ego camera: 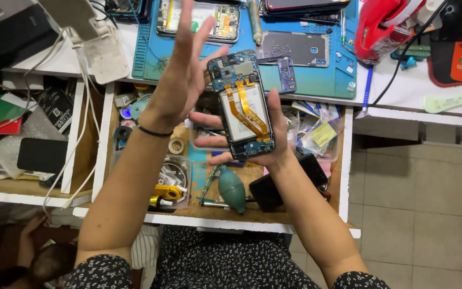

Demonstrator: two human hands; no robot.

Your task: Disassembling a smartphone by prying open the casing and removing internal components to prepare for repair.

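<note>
While our right hand (266, 142) cradles the opened phone (243, 107) from beneath, fingers curled round its edges, our left hand (185, 75) hovers beside it, fingers spread and holding nothing. The back is off, battery and orange ribbon cables exposed; reassembly remains, above the cluttered drawer (343, 176).

A phone repair workshop is showing here. Opened phones (199, 20) are lying on a blue repair mat (316, 75). Small tools are filling the open drawer (344, 176).

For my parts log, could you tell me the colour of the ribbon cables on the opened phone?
Orange, running down the opened phone in the right hand; head view.
</note>
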